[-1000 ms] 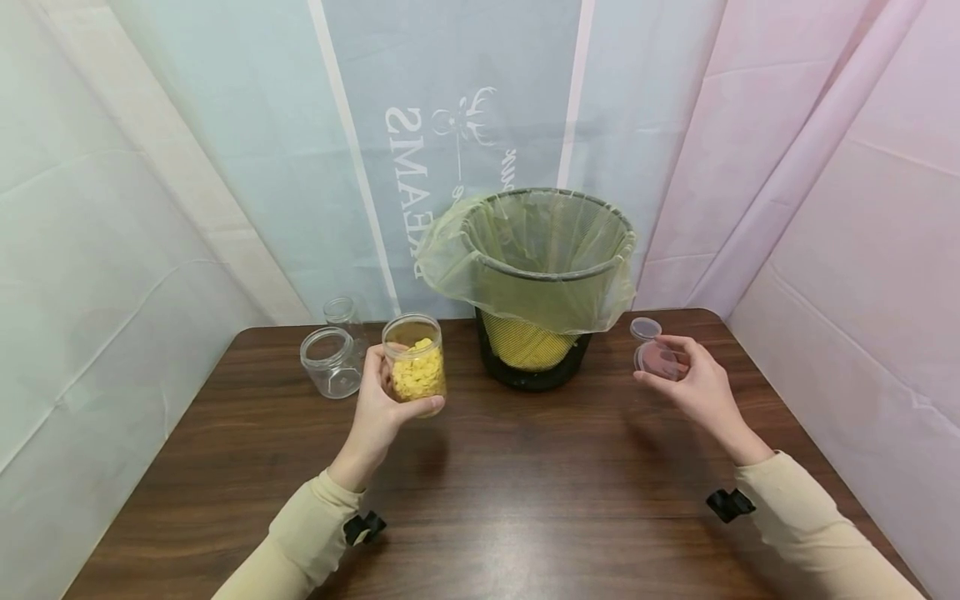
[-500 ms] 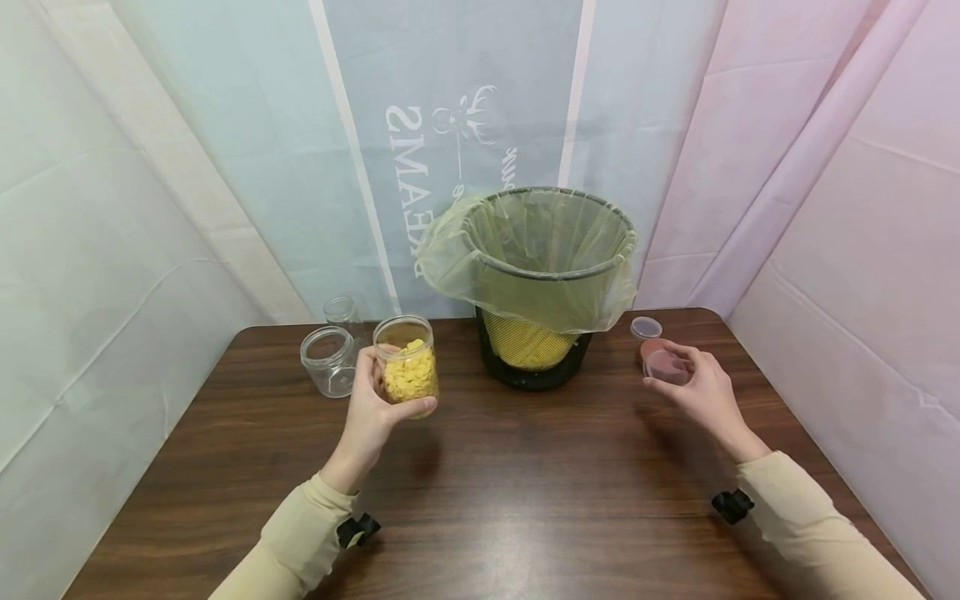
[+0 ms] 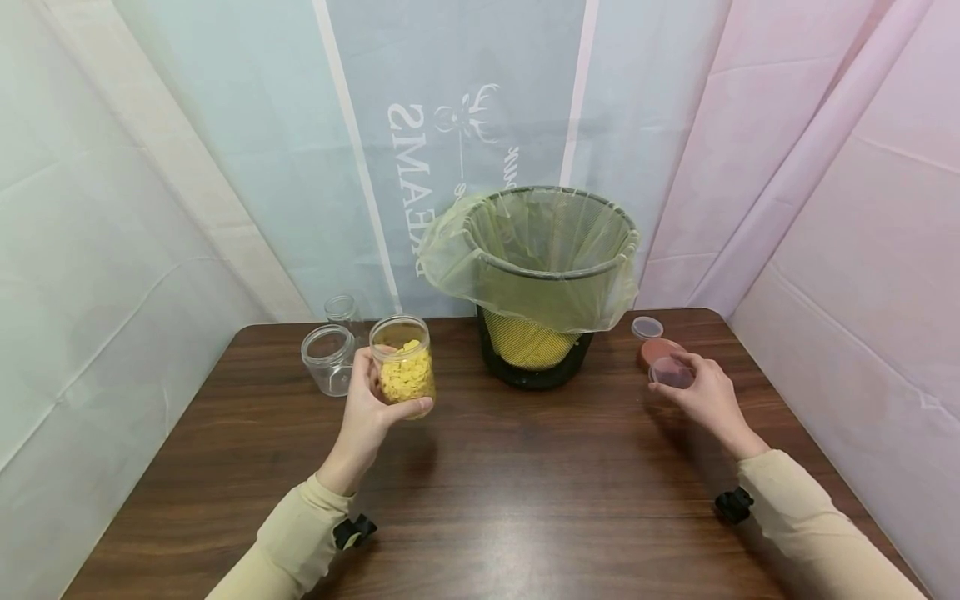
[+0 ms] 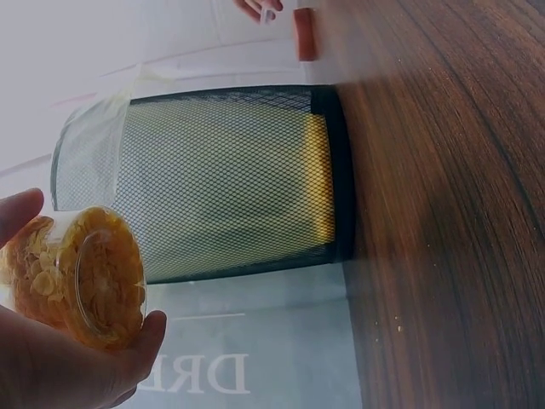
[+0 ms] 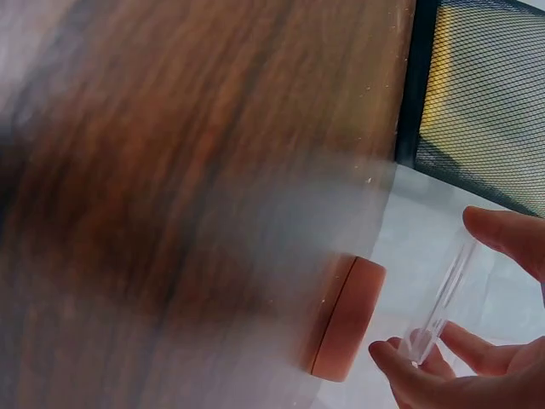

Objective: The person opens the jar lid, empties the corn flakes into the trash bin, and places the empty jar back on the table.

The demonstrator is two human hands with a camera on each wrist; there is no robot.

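Observation:
My left hand [image 3: 366, 421] grips a clear jar [image 3: 407, 377], open at the top and partly filled with crumbly yellow pieces. The jar is raised above the table, slightly tilted; its base faces the left wrist camera. On the right, my right hand [image 3: 711, 402] pinches a thin clear round lid [image 3: 670, 374] by its edge, thumb on one side and fingertips on the other. Just beyond this lid a flat, round reddish-brown disc [image 3: 655, 350] lies on the table; a seam runs round its side [image 5: 347, 319] in the right wrist view.
A black mesh bin [image 3: 491, 367] with a pale yellow liner bag [image 3: 555, 308] stands at the back middle. Two clear jars, a wide one [image 3: 330, 377] and a narrower one [image 3: 341, 308], stand back left. Another clear lid [image 3: 647, 327] lies back right. Small crumbs [image 4: 389, 325] dot the table.
My left hand has shifted slightly left with the jar. My right hand has moved a little right and nearer with the clear lid, which now covers less of the reddish-brown disc.

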